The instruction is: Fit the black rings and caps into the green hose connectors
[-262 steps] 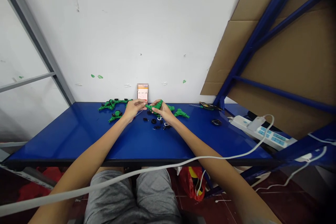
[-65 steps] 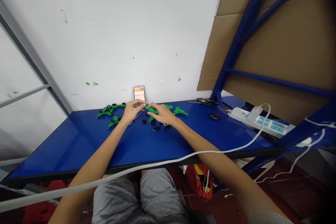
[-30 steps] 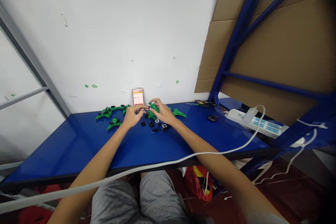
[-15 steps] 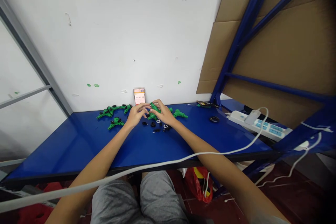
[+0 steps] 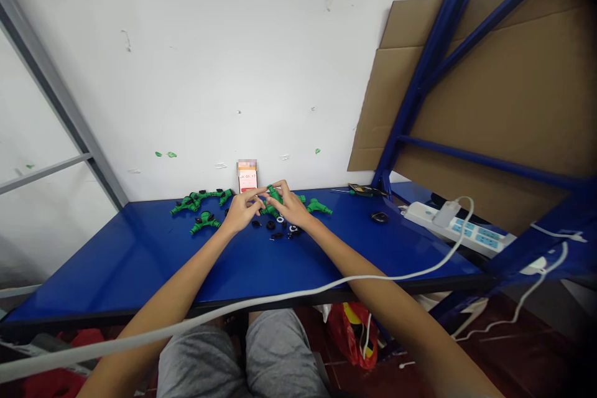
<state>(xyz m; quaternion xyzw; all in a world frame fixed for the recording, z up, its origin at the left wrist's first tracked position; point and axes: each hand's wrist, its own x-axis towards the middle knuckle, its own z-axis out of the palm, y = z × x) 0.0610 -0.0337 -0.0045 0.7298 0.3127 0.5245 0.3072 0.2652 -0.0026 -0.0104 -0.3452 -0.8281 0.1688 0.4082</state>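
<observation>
My right hand (image 5: 290, 207) is closed round a green plastic hose fitting (image 5: 272, 194), held just above the blue table (image 5: 140, 249) near the wall. My left hand (image 5: 241, 211) meets it from the left, fingertips pinched against the fitting's end; what they pinch is too small to make out. Below the hands lie several small black and white rings (image 5: 278, 228). More green fittings (image 5: 198, 199) lie to the left, one (image 5: 203, 222) nearer me, and another (image 5: 319, 206) to the right.
A phone (image 5: 247, 177) leans on the wall behind the hands. A black part (image 5: 379, 217) and a screwdriver (image 5: 361, 190) lie at the right. A white power strip (image 5: 461, 228) sits on the blue rack; a white cable (image 5: 280, 301) crosses over my lap.
Both hands have stayed together at the green fitting and shifted only slightly; the right hand's fingers have turned it a little. The view has tilted a bit.
</observation>
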